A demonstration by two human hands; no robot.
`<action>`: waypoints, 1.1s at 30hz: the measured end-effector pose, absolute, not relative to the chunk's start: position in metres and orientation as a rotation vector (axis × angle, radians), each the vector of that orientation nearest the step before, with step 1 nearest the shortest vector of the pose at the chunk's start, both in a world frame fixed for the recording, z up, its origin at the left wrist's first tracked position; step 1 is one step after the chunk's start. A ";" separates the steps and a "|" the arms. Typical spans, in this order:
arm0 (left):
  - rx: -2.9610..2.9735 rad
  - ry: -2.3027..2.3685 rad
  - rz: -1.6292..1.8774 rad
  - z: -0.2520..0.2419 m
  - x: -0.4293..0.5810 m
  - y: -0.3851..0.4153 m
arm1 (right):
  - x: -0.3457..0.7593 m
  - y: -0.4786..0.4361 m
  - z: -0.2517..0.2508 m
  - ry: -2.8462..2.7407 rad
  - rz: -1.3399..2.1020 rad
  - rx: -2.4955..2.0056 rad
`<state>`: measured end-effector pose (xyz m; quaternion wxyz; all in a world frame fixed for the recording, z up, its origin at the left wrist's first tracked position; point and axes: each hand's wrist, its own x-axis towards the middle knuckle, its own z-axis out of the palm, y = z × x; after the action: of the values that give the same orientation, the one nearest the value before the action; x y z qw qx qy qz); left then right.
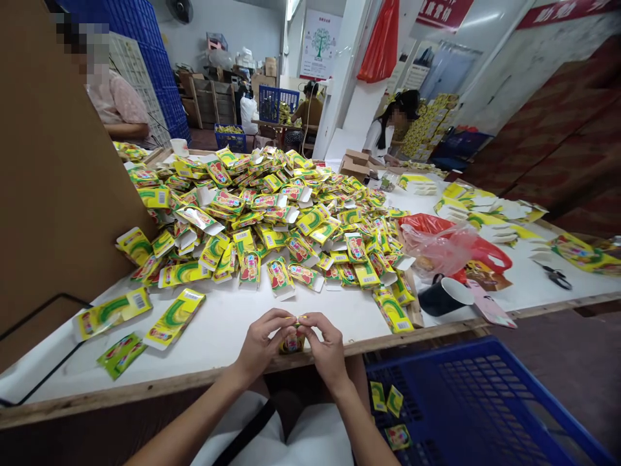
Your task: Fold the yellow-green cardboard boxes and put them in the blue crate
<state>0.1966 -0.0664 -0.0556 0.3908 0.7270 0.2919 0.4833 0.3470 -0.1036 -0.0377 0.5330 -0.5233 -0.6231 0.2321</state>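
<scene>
Both my hands meet at the table's front edge around one small yellow-green box (292, 342). My left hand (264, 340) has its thumb and fingers pinched on the box's top left side. Opposite it, my right hand (324, 343) pinches the top right side. The box stands upright, its printed front partly visible below my fingers. Beyond my hands lies a large heap of similar small boxes (250, 238), many with white end flaps sticking out. Two long yellow boxes (175, 318) and a green sachet (121, 355) lie to the left.
A dark mug (445, 296), a pink phone (490, 304), red plastic bags (436, 243) and scissors (557, 276) are on the right of the white table (233, 317). A blue crate (485, 401) holding a few boxes stands below right. A cardboard panel (63, 181) rises at left; several people sit beyond.
</scene>
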 end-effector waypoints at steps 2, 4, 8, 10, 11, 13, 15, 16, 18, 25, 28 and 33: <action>1.901 0.730 1.202 -0.054 0.194 -0.065 | 0.351 -0.111 -0.033 -1.480 0.465 -1.287; 1.990 0.755 1.176 -0.051 0.191 -0.054 | 0.368 -0.126 -0.021 -1.434 0.320 -1.376; 2.375 0.867 1.070 -0.045 0.190 -0.003 | 0.433 -0.169 0.012 -1.369 -0.038 -1.699; 2.587 0.869 0.884 -0.044 0.193 0.029 | 0.461 -0.188 0.022 -1.377 -0.131 -1.826; 2.655 0.853 0.800 -0.043 0.195 0.043 | 0.469 -0.196 0.023 -1.370 -0.130 -1.859; 2.707 0.792 0.720 -0.041 0.198 0.063 | 0.473 -0.204 0.018 -1.342 -0.045 -1.873; 2.631 0.747 0.757 -0.037 0.200 0.069 | 0.463 -0.203 0.006 -1.318 0.065 -1.841; 2.569 0.746 0.787 -0.035 0.200 0.066 | 0.454 -0.200 -0.001 -1.311 0.110 -1.815; 2.455 0.795 0.827 -0.032 0.200 0.048 | 0.432 -0.188 -0.013 -1.300 0.188 -1.756; 1.485 0.702 1.068 -0.040 0.206 -0.051 | 0.361 -0.129 -0.034 -1.305 0.616 -1.395; 1.370 0.718 1.093 -0.047 0.206 -0.068 | 0.349 -0.111 -0.043 -1.307 0.717 -1.303; 1.491 0.838 1.058 -0.052 0.198 -0.066 | 0.349 -0.097 -0.045 -1.458 0.744 -1.260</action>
<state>0.1981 -0.0656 -0.0518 0.5357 0.6260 0.3517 0.4444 0.3492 -0.0969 -0.0448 0.5124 -0.5237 -0.6063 0.3093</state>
